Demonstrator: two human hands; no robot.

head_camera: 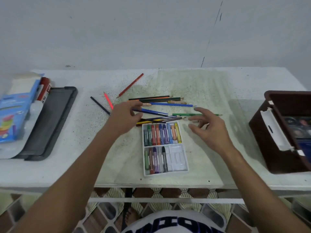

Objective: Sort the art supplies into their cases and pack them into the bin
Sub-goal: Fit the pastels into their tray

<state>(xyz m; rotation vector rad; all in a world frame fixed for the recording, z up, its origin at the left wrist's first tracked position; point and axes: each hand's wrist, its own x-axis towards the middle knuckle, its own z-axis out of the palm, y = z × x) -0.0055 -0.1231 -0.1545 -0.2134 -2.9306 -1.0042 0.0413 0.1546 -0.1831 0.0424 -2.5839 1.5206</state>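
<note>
A white plastic crayon tray [178, 158] lies in the middle of the table, its upper row full of oil pastels [162, 134] and its lower row partly filled. Loose colour pencils [161, 99] lie scattered just behind it; a green pencil [185, 114] lies to the right and a red pencil [130, 85] farther back. My left hand [125, 116] hovers over the pencils with fingers apart, its fingertips touching a blue pencil [154, 111]. To the right of the pile my right hand [208, 124] is spread open with nothing in it. A dark brown bin [262, 132] stands at the right edge.
A dark grey lid or tray [50, 120] lies at the left with a blue crayon box [13, 113] and a red-capped tube [44, 89] resting on it. A wall rises behind the table. The bin holds dark items and has a white handle [273, 130].
</note>
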